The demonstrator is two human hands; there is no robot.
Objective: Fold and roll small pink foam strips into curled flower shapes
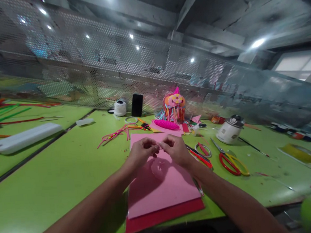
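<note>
Your left hand point(144, 150) and right hand point(174, 150) are pinching what looks like a tiny pink piece point(160, 146) above the pink sheet point(178, 189). Probably light, flimsy, easily creased, so grip its edges gently.

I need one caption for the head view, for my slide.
Left hand and right hand close together above a pink sheet on a green table.
</note>
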